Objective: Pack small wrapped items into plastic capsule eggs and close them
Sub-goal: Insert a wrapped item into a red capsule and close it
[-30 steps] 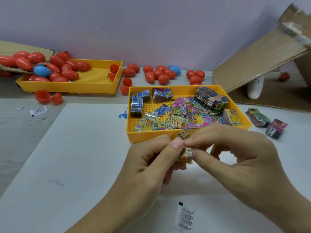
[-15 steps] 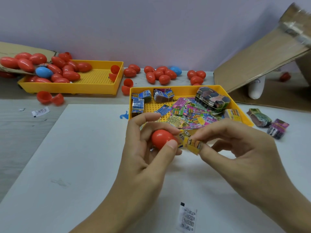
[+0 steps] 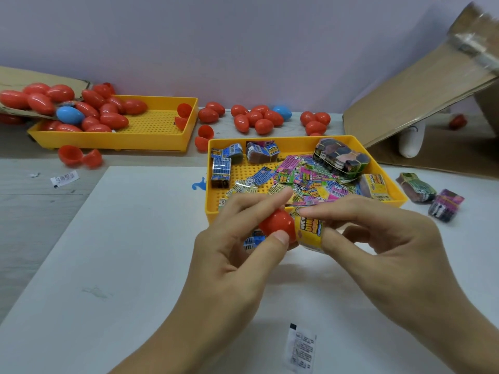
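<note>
My left hand grips a red capsule egg half between thumb and fingers, with a blue wrapped item tucked under the fingers. My right hand pinches a yellow wrapped item right against the egg half's right side. Both hands are above the white sheet, just in front of the near yellow tray that holds several colourful wrapped items.
A second yellow tray at back left holds several red eggs and a blue one. More eggs lie along the wall. Loose egg halves, white sachets, two bundles and a cardboard flap at the right.
My left hand turned, bringing the red egg half into view. My right hand pulled the yellow wrapped item out and now holds it against the egg half's open side.
</note>
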The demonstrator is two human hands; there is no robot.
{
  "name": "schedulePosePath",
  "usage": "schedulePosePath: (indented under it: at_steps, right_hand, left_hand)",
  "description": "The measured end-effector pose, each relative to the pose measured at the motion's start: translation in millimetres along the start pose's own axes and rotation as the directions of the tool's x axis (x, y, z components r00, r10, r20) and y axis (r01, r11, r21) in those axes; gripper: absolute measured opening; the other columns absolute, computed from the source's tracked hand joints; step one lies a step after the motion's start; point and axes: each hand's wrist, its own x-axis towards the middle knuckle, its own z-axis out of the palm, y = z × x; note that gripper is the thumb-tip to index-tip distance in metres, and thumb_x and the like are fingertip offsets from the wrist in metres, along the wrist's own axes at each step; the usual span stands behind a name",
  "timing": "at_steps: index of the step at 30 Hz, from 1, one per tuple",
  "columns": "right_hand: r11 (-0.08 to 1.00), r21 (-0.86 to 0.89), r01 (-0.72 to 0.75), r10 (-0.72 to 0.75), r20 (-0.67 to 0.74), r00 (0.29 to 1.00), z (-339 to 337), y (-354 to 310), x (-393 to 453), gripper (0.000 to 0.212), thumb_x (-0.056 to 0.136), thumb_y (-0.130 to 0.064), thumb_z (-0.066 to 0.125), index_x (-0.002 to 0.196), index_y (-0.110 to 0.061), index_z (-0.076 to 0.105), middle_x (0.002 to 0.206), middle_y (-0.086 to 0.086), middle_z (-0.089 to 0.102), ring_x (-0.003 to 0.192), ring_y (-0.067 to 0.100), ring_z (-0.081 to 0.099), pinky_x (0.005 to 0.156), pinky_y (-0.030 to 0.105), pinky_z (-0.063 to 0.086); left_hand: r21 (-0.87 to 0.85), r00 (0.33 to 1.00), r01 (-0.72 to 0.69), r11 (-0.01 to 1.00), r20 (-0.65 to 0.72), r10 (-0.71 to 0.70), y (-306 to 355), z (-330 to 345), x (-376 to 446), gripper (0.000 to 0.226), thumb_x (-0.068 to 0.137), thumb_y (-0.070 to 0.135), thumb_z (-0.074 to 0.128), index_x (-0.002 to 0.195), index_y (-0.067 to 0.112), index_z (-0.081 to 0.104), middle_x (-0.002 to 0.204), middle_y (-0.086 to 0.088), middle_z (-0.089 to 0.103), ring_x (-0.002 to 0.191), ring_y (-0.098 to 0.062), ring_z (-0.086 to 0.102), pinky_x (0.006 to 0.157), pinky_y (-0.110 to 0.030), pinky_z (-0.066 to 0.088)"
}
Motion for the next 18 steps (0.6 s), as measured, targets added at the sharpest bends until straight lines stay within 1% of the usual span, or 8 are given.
schedulePosePath:
  at_steps: [3,6,9,12,13,14,16,18]
  right_hand:
    - [1.000,-0.021,0.021,-0.020,0.020,1.000,0.3,0.0,-0.1,0.013,0.083,-0.031,0.066,0.089,-0.027,0.076,0.080,-0.009,0.071,0.073,0.015,0.066,0.051,0.026,0.049]
    - [0.998,-0.053,0.027,-0.026,0.016,1.000,0.8,1.6,-1.0,0.013,0.084,-0.030,0.062,0.087,-0.024,0.073,0.079,-0.009,0.069,0.073,0.014,0.065,0.051,0.025,0.049]
    - [0.996,-0.083,0.045,-0.045,0.001,0.999,0.3,3.2,-0.8,0.014,0.083,-0.026,0.060,0.087,-0.021,0.073,0.078,-0.008,0.067,0.071,0.013,0.064,0.050,0.025,0.048]
    - [0.993,-0.092,0.071,-0.071,-0.004,0.997,-0.7,2.8,-0.5,0.014,0.083,-0.023,0.065,0.094,-0.024,0.074,0.080,-0.008,0.067,0.073,0.013,0.064,0.050,0.026,0.047]
    - [0.992,-0.094,0.078,-0.079,-0.003,0.997,-1.1,2.9,-0.8,0.017,0.083,-0.020,0.069,0.097,-0.026,0.073,0.082,-0.008,0.067,0.075,0.014,0.064,0.050,0.026,0.048]
    - [0.992,-0.103,0.080,-0.080,-0.001,0.997,-1.3,2.9,-0.9,0.024,0.081,-0.015,0.071,0.101,-0.028,0.073,0.084,-0.009,0.068,0.076,0.014,0.065,0.051,0.025,0.048]
    - [0.990,-0.117,0.078,-0.077,0.010,0.997,-1.0,3.2,-1.5,0.041,0.079,-0.007,0.069,0.109,-0.034,0.070,0.086,-0.008,0.067,0.078,0.015,0.064,0.052,0.022,0.048]
    - [0.990,-0.114,0.080,-0.078,0.024,0.997,-0.7,3.3,-1.9,0.042,0.079,-0.012,0.068,0.112,-0.038,0.068,0.085,-0.007,0.065,0.076,0.015,0.062,0.051,0.019,0.047]
  left_hand:
    - [0.038,1.000,-0.016,0.999,0.011,0.015,-0.6,0.6,0.3,0.042,0.083,0.011,0.068,0.119,0.033,0.071,0.111,0.003,0.060,0.107,-0.020,0.063,0.081,-0.036,0.061]
    - [0.006,1.000,-0.007,1.000,0.014,0.007,0.6,0.4,-1.1,0.039,0.081,0.023,0.066,0.119,0.029,0.072,0.113,-0.003,0.060,0.110,-0.024,0.062,0.081,-0.037,0.060]
    - [-0.015,0.999,0.018,1.000,0.028,-0.017,0.7,0.2,-2.0,0.038,0.080,0.025,0.066,0.118,0.026,0.073,0.112,-0.002,0.061,0.111,-0.026,0.062,0.082,-0.037,0.060]
    - [-0.048,0.999,0.031,0.998,0.037,-0.030,1.3,-0.7,-2.3,0.039,0.080,0.025,0.065,0.118,0.024,0.073,0.113,-0.003,0.062,0.112,-0.028,0.062,0.082,-0.038,0.060]
    - [-0.044,0.999,0.031,0.999,0.037,-0.029,1.6,-1.1,-2.3,0.039,0.080,0.025,0.065,0.118,0.024,0.073,0.113,-0.002,0.062,0.112,-0.027,0.062,0.082,-0.038,0.060]
    - [-0.032,0.999,0.028,0.999,0.036,-0.027,2.1,-1.1,-2.1,0.039,0.080,0.025,0.065,0.118,0.025,0.073,0.113,-0.002,0.063,0.113,-0.027,0.062,0.082,-0.037,0.060]
    - [-0.016,0.999,0.016,1.000,0.030,-0.015,2.8,-0.3,-2.0,0.039,0.079,0.024,0.067,0.118,0.024,0.073,0.112,-0.003,0.063,0.111,-0.025,0.063,0.082,-0.034,0.059]
    - [-0.013,1.000,-0.006,1.000,0.025,0.006,3.2,1.1,-1.7,0.038,0.077,0.021,0.072,0.115,0.021,0.074,0.109,-0.005,0.063,0.104,-0.026,0.065,0.080,-0.027,0.057]
